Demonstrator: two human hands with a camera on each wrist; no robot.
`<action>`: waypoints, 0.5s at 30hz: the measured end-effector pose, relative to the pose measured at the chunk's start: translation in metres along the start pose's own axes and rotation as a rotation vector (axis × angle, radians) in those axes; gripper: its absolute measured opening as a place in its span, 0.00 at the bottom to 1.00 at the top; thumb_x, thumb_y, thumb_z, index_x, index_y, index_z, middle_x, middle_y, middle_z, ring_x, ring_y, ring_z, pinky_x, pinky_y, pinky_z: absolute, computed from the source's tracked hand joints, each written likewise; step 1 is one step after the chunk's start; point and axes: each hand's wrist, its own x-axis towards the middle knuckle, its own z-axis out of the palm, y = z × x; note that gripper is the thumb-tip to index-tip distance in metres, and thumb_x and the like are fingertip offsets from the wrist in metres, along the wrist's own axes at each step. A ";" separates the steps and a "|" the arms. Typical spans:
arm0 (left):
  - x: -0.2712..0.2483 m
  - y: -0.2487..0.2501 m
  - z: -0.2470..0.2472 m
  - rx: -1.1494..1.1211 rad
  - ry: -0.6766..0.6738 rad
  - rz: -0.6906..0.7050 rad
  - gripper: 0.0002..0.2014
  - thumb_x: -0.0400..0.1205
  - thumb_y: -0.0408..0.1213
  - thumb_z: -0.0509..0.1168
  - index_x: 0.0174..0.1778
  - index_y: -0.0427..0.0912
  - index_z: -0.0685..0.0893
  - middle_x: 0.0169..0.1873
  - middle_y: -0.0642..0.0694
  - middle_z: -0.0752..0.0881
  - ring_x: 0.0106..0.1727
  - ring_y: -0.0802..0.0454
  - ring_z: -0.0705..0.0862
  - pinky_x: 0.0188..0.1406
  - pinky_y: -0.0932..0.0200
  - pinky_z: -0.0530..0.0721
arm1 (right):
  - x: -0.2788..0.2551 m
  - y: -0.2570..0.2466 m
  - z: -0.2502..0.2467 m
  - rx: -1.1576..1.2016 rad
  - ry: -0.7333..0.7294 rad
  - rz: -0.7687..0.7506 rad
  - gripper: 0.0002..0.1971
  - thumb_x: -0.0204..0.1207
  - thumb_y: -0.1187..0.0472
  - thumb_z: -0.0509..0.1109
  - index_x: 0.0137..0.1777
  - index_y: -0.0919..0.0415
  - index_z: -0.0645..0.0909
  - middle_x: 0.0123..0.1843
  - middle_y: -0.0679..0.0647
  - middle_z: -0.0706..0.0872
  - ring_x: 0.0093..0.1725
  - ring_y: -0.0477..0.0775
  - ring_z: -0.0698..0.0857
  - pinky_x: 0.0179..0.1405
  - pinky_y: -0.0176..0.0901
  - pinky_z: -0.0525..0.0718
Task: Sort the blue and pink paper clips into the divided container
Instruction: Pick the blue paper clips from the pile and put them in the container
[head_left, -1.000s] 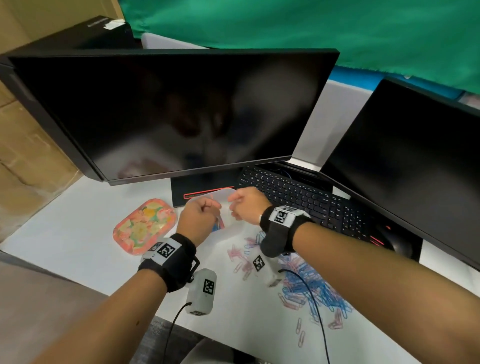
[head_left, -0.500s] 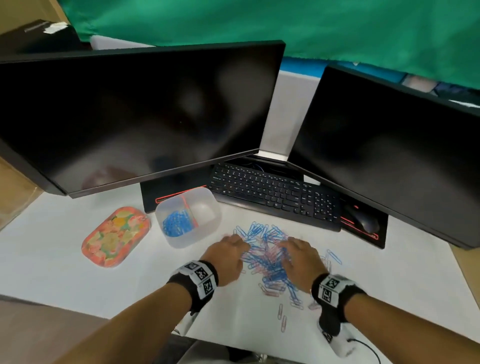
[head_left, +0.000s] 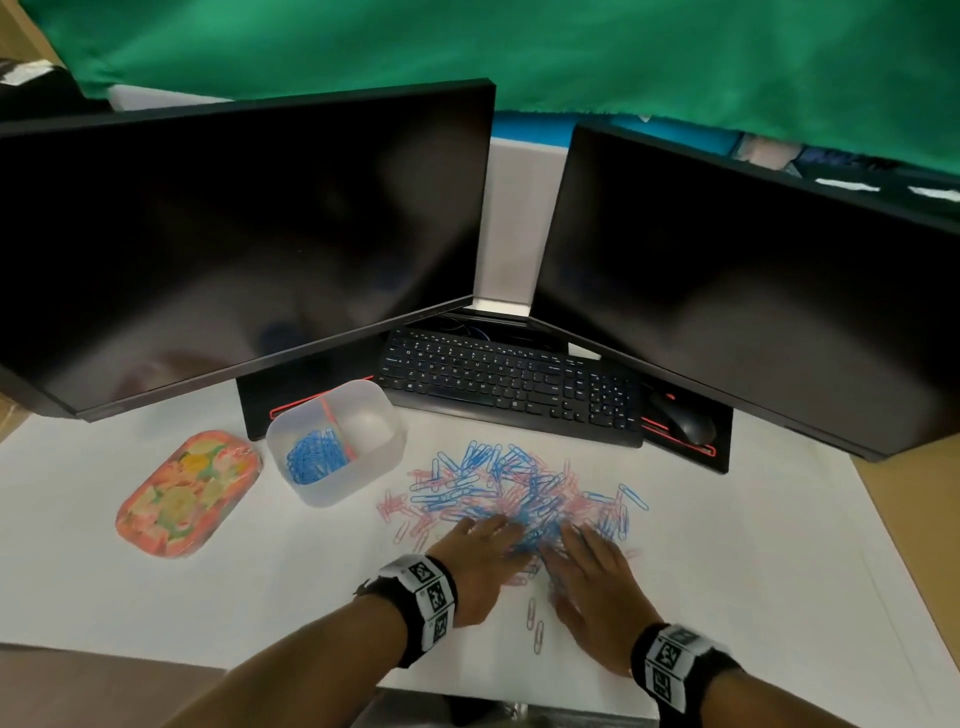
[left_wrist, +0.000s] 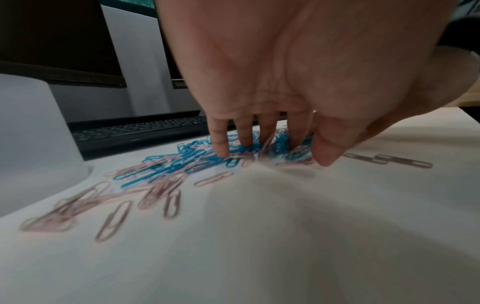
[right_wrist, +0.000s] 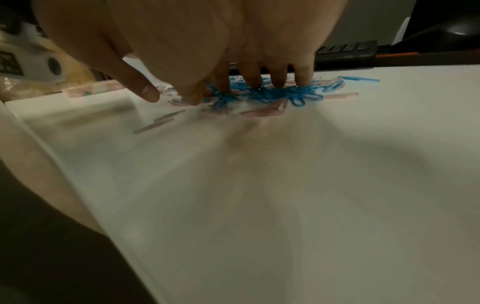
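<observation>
A mixed pile of blue and pink paper clips (head_left: 519, 493) lies spread on the white sheet in front of the keyboard. Left of it stands the translucent divided container (head_left: 317, 499); its left compartment holds blue clips (head_left: 314, 457), and its right compartment looks empty. My left hand (head_left: 483, 545) and right hand (head_left: 587, 561) lie side by side at the pile's near edge, palms down. In the left wrist view the fingers (left_wrist: 219, 139) reach straight down into the clips (left_wrist: 182, 162). In the right wrist view the fingers (right_wrist: 302, 72) press on blue clips (right_wrist: 259, 94). Neither hand holds a clip.
A floral oval tray (head_left: 189, 493) lies left of the container. A black keyboard (head_left: 511, 389) and mouse (head_left: 685, 423) sit behind the pile, under two dark monitors (head_left: 234, 249) (head_left: 753, 291). Two loose pink clips (head_left: 535, 623) lie between my wrists near the table's front edge.
One second ago both hands were raised together at the container. They have come down to the pile and now rest with fingers spread on its near edge.
</observation>
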 end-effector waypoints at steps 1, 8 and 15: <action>-0.002 -0.002 0.002 0.002 -0.036 -0.011 0.33 0.84 0.39 0.56 0.84 0.53 0.50 0.85 0.44 0.44 0.85 0.39 0.42 0.82 0.37 0.48 | 0.000 0.002 0.001 -0.039 -0.036 0.013 0.29 0.80 0.37 0.41 0.77 0.43 0.67 0.77 0.53 0.73 0.73 0.66 0.76 0.74 0.56 0.69; -0.018 -0.022 0.011 0.043 -0.156 -0.017 0.30 0.85 0.51 0.54 0.80 0.72 0.46 0.83 0.44 0.32 0.81 0.32 0.29 0.78 0.28 0.35 | -0.006 0.013 -0.007 -0.159 -0.184 -0.021 0.37 0.69 0.20 0.46 0.78 0.29 0.56 0.82 0.60 0.63 0.76 0.77 0.67 0.71 0.65 0.44; -0.014 -0.016 0.001 -0.126 0.208 -0.096 0.16 0.81 0.43 0.58 0.63 0.50 0.81 0.60 0.44 0.80 0.63 0.42 0.78 0.61 0.50 0.77 | 0.002 0.023 -0.019 0.133 0.080 -0.122 0.21 0.78 0.41 0.56 0.71 0.38 0.72 0.72 0.49 0.75 0.72 0.59 0.74 0.72 0.58 0.71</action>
